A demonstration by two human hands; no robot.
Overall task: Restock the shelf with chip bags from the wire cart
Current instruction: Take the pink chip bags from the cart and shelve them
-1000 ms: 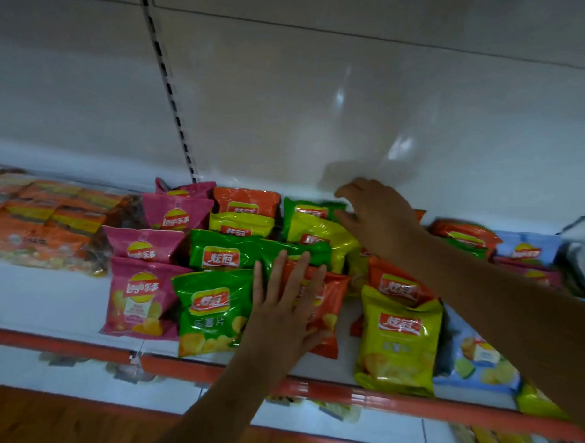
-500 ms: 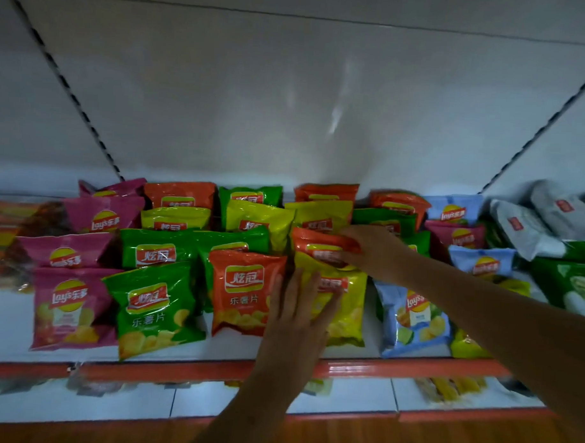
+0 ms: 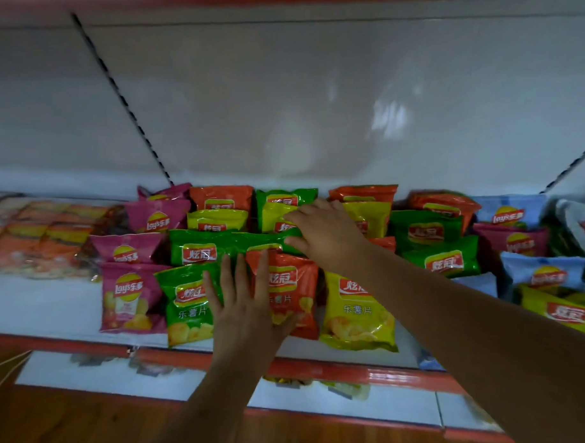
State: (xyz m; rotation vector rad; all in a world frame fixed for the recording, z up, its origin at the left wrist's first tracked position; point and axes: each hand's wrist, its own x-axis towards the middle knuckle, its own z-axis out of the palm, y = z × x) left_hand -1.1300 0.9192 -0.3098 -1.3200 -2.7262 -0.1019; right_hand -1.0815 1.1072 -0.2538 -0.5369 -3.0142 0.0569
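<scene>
I see rows of chip bags (image 3: 357, 309) lying on the shelf (image 3: 42, 308), front to back. My left hand (image 3: 245, 309) rests on the front bags, my right hand (image 3: 327, 235) farther back.

- You can read "Lay's乐事" on the front pink bag (image 3: 129, 298) and on the blue bag (image 3: 509, 212) at the back.
- You can read "炫冠" and "乐薯片" on the front green bag (image 3: 185, 303), orange bag (image 3: 289, 287) and yellow bag (image 3: 357, 309).
</scene>
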